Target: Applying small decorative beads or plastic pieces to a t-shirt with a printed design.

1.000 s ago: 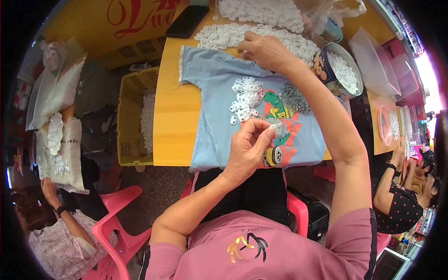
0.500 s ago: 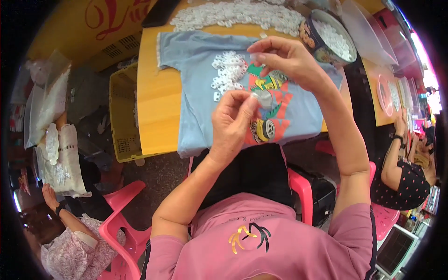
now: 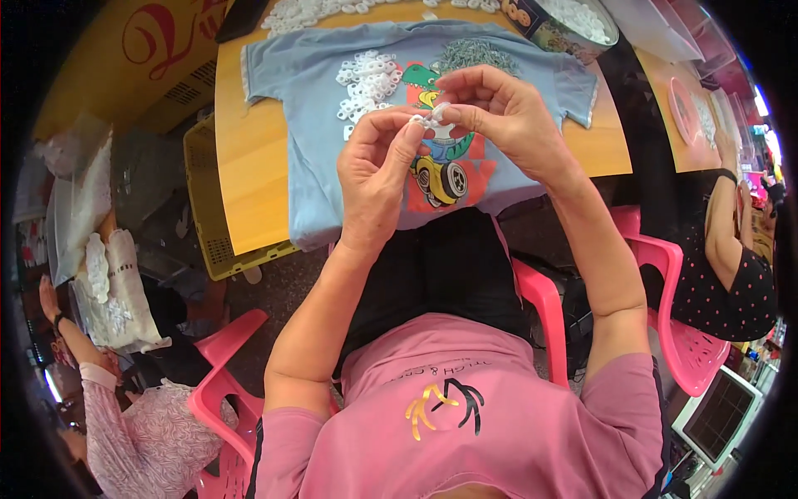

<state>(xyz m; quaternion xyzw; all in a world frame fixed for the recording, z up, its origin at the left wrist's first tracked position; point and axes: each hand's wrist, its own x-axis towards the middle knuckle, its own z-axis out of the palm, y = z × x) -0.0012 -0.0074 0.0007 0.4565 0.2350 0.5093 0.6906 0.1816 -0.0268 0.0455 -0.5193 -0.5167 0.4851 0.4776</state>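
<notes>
Over a light blue T-shirt [image 3: 320, 179] spread on the table, my two hands meet at their fingertips. Between thumb and fingers, my left hand [image 3: 374, 162] pinches a small white plastic piece [image 3: 426, 122]. My right hand [image 3: 511, 125] pinches another small white plastic piece [image 3: 439, 111] against it; the fingertips partly hide both, so I cannot tell whether they are joined. On the shirt beyond my left hand lies a pile of white plastic pieces with holes [image 3: 366, 81]. Farther right, past my right fingers, is a heap of fine grey metal bits [image 3: 478, 56].
More white pieces [image 3: 320, 12] lie along the table's far side. A round tin [image 3: 555, 37] of white pieces stands at the far right. A yellow crate [image 3: 204, 204] is beside the table's left edge. Other people [image 3: 158, 416] sit at both sides on pink chairs [image 3: 677, 333].
My hands were apart, the right one higher; now their fingertips have come together with the white pieces. The view has shifted, and the grey metal heap behind my right hand now shows.
</notes>
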